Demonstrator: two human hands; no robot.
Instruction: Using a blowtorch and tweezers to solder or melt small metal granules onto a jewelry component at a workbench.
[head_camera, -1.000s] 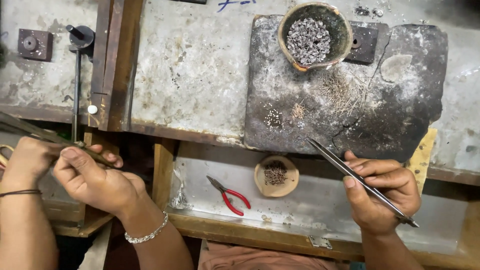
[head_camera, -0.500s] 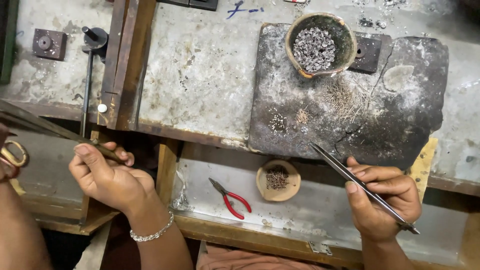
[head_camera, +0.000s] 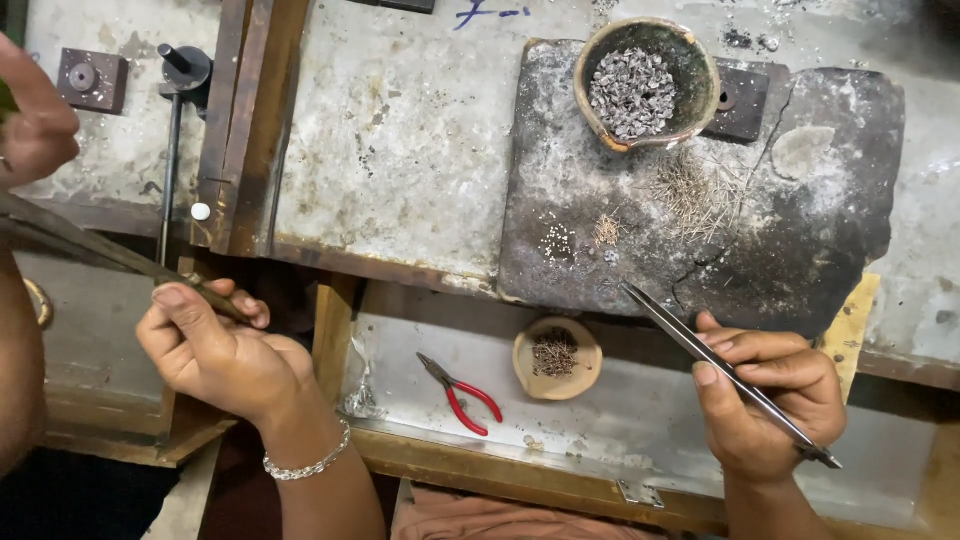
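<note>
The right hand (head_camera: 765, 400) pinches long metal tweezers (head_camera: 725, 370), tips at the dark slab (head_camera: 800, 230) edge. The left hand (head_camera: 215, 350) grips a thin tool (head_camera: 100, 250) beside another person's hand (head_camera: 35, 125).

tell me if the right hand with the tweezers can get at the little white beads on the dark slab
Probably yes. The right hand holds the tweezers with the tips just over the slab's near edge, and nothing lies between them and the white beads.

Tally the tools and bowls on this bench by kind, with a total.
Bowls: 2 – large clay bowl, small clay bowl
Tweezers: 1 – in the right hand, tweezers
Pliers: 1 – red-handled pliers
Metal rod: 1 – pinched by the left hand, rod
Total: 5
</note>
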